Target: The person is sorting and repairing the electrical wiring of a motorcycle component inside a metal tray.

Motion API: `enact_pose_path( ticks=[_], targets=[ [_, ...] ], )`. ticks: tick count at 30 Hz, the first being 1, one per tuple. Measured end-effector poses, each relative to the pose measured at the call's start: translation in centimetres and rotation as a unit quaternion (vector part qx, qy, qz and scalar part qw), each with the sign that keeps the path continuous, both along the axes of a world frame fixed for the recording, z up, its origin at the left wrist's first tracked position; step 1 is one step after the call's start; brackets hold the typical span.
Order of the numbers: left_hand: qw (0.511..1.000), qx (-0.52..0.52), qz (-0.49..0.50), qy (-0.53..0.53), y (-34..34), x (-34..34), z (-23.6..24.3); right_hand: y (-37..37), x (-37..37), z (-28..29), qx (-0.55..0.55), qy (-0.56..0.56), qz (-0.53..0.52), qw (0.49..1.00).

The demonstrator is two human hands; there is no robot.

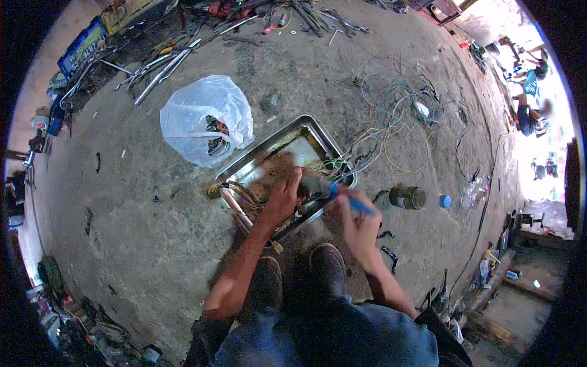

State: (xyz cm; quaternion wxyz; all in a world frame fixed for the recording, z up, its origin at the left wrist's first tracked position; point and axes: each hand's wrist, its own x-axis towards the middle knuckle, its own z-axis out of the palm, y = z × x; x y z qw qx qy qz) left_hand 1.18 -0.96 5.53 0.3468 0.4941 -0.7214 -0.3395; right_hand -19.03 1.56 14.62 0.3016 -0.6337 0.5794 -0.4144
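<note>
A shallow rectangular metal tray [267,136] lies on the floor in front of my shoes, stained brown inside, with wires over its left and right edges. My left hand [282,200] is closed above the tray, thumb up, round something dark that its fingers mostly hide. Just right of it, my right hand [362,227] grips a blue-handled tool [353,198] that points toward the left hand. Motion blurs the tool's head, so I cannot tell its kind. Thin wires [342,165] trail from the tray's right corner.
A white plastic bag [199,113] with dark contents sits beyond the tray. A jar [407,197] and a blue cap [446,201] are at the right. Tangled wire [400,104] spreads at the far right. Metal tools [165,70] and scrap line the far edge.
</note>
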Motion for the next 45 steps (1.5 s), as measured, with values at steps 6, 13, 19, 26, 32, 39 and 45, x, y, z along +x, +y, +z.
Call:
enact_pose_path(
  ticks=[6,13,19,26,32,39,45],
  targets=[
    [0.979,0.197,0.003,0.043,1.2,-0.6,-4.5,0.0,-1.0,1.3,0.034,-0.068,-0.077,0.994],
    [0.908,0.327,0.052,0.255,-0.3,-2.5,-1.3,-1.7,-2.7,1.7,0.073,0.012,-0.082,0.994],
    [0.801,0.464,0.106,0.363,-0.4,-1.1,0.8,0.2,-0.1,2.0,0.042,0.000,0.032,0.999],
    [0.834,0.445,0.056,0.322,-0.9,-0.7,-0.7,0.1,0.0,2.2,0.042,-0.035,-0.011,0.998],
    [0.864,0.393,0.073,0.306,-1.0,-1.8,1.6,-3.1,-2.5,1.3,-0.013,-0.008,-0.131,0.991],
    [0.946,0.220,0.099,0.218,0.6,-2.8,1.1,-9.6,-1.5,-0.2,0.094,0.128,-0.016,0.987],
    [0.982,0.041,0.138,0.126,1.1,-4.4,3.5,-12.8,-4.2,-4.5,0.053,0.197,-0.017,0.979]
  ],
)
